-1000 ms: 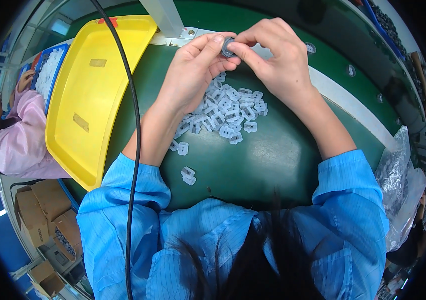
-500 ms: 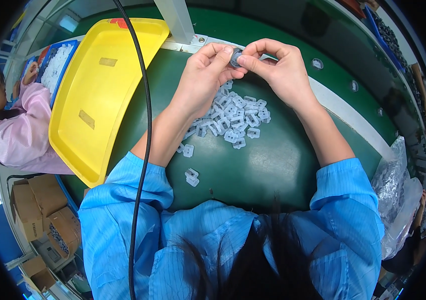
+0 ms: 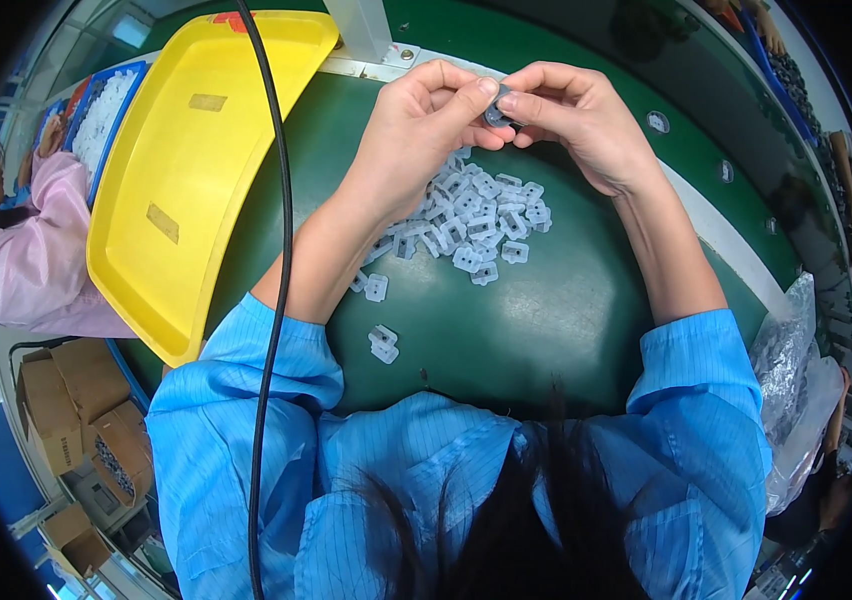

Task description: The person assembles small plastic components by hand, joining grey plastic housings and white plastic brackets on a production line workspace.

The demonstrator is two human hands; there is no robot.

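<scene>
Above the green table (image 3: 546,330), both hands, left hand (image 3: 421,125) and right hand (image 3: 586,125), pinch one small grey part (image 3: 498,115).

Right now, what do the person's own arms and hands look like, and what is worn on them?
Both arms wear light blue sleeves with fine pinstripes, loose and creased, pushed up so the forearms are bare. The left hand and right hand have no gloves, and no rings or watch show. A thin black cable hangs down across the left sleeve.
</scene>
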